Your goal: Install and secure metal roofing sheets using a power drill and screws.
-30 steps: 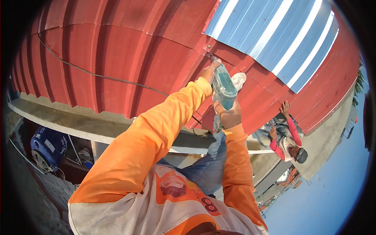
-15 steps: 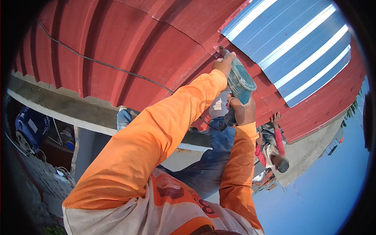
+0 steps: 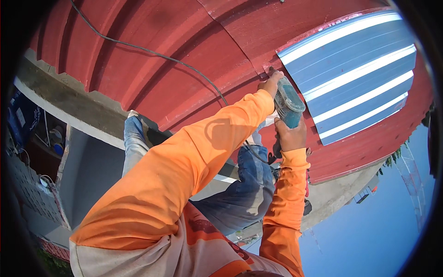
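Note:
A dusty teal power tool (image 3: 288, 99), apparently a drill, points its dark tip at a seam in the red corrugated metal roof (image 3: 170, 92), just left of the blue metal sheet (image 3: 350, 78). My left hand (image 3: 272, 83) grips the front of the tool. My right hand (image 3: 290, 134) holds its rear handle, fingers wrapped round it. A dark cord runs from the handle down under my left forearm. A fastener sits on the roof further up. Whether the tool's tip touches the metal is too small to tell.
A concrete ledge (image 3: 69, 99) runs along the roof's lower edge, with my legs over it. Below left are a blue drum (image 3: 20, 117) and wiring. A cable (image 3: 152, 53) crosses the roof. A co-worker is mostly hidden behind my right arm. A lattice tower (image 3: 413, 184) stands against the sky.
The view has turned. The tool and both my hands have moved right in the picture, still gripping. My left leg now shows on the ledge, and the co-worker has become mostly hidden behind my arm.

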Motion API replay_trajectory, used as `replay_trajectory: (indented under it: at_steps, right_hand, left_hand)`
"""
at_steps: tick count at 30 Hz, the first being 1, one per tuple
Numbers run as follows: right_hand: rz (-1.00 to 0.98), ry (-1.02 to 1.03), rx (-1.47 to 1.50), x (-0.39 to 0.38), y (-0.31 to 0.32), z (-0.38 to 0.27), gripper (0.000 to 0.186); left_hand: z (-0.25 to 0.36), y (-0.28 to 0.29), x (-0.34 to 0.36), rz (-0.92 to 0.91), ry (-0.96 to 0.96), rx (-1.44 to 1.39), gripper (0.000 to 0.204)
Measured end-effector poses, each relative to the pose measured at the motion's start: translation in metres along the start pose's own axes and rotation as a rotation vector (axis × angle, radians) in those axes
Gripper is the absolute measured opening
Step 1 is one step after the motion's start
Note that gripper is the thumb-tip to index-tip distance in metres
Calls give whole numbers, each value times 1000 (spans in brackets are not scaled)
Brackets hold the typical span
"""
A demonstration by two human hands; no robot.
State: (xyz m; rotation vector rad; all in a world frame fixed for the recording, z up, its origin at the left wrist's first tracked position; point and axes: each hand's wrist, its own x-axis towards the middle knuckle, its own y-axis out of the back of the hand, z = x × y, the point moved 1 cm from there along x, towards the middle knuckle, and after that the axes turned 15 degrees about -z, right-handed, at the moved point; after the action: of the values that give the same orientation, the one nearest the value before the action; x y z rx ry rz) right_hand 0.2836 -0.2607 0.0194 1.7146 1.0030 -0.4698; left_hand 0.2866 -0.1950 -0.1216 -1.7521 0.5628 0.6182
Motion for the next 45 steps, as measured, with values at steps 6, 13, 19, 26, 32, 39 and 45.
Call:
replay_trajectory:
  at_steps: [6,13,19,26,32,39,45]
  right_hand:
    - [-69,-97,261,-8,5,-7,30]
    - [-85,-116,287,-11,12,-13,19]
    - [-95,-99,259,-15,16,-11,17]
    - [-78,-121,299,-20,16,-12,18]
    - [-89,-123,276,-22,21,-13,22]
    - [-74,-121,245,-24,23,-16,22]
    - [-65,-122,256,-26,23,-14,20]
  left_hand:
    - [-4,-5,-3,35,-1,72,40]
    - [-6,-10,-4,100,-18,100,44]
    - [-8,-16,-13,98,-60,123,53]
    - [-13,-16,-9,105,-21,134,41]
    - [-25,-13,7,190,4,127,39]
    - [-25,-15,4,181,4,130,40]
    - [-21,-17,-2,141,-6,264,45]
